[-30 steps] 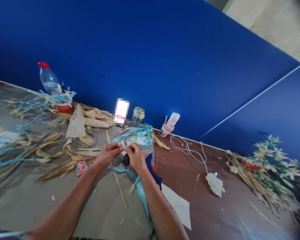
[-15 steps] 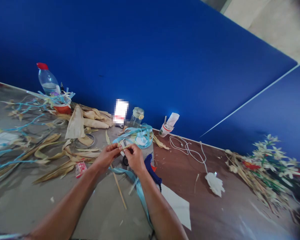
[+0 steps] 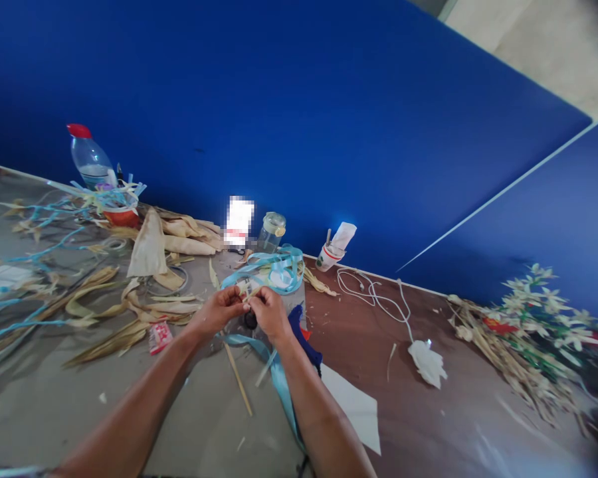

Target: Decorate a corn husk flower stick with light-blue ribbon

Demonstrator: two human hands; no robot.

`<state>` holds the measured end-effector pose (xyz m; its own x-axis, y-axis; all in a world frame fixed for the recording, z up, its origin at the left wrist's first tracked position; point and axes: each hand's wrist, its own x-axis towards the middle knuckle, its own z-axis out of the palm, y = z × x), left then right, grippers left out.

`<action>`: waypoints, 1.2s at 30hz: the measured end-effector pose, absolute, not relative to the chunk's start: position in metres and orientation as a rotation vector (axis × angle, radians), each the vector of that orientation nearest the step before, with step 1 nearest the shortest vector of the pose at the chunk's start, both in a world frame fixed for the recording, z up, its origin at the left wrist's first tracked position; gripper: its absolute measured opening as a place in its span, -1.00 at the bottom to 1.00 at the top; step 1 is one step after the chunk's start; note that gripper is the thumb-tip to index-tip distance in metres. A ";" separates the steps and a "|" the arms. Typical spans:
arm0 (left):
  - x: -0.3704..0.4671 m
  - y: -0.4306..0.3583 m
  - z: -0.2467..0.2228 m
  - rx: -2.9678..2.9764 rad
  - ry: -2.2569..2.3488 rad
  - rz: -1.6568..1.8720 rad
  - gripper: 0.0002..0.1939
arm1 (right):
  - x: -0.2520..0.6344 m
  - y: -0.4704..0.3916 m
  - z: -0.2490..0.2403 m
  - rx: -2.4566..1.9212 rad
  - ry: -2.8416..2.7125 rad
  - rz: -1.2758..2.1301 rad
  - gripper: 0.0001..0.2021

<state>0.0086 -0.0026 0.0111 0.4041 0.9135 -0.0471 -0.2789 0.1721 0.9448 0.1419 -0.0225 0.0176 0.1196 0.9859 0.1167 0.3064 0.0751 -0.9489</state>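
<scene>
My left hand and my right hand are close together over the middle of the table, fingertips pinched on a small pale piece of husk between them. Much of that piece is hidden by the fingers. Just behind them lies a loose coil of light blue ribbon, and a strand of it runs down under my right forearm. Beside my right wrist is a dark blue curved tool. A thin stick lies below my hands.
Dried husks, a red packet and a bottle are on the left. A clear jar, paper cup and white cable lie farther back. White paper is near my right forearm; flowers are far right.
The fingers of my left hand have shifted slightly around the small husk piece, with the fingertips a little more spread. The view has moved very slightly.
</scene>
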 end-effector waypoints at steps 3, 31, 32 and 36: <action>0.009 -0.001 0.009 1.069 0.740 0.969 -0.62 | 0.143 -0.021 0.015 -1.410 -1.348 0.950 -0.91; 0.006 0.001 -0.004 1.194 1.009 1.097 -0.58 | 0.136 -0.025 0.021 -1.319 -1.124 1.177 -0.78; 0.006 0.001 -0.005 1.224 1.029 1.091 -0.57 | 0.135 -0.024 0.020 -1.328 -1.092 1.170 -0.79; 0.006 0.002 -0.004 1.247 1.026 1.084 -0.57 | 0.138 -0.021 0.017 -1.268 -0.934 1.251 -0.84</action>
<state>0.0063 0.0017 -0.0044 0.1955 0.9807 -0.0033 -0.0569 0.0147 0.9983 0.1378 -0.0211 0.0173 0.1403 0.9802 -0.1395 -0.1445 -0.1191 -0.9823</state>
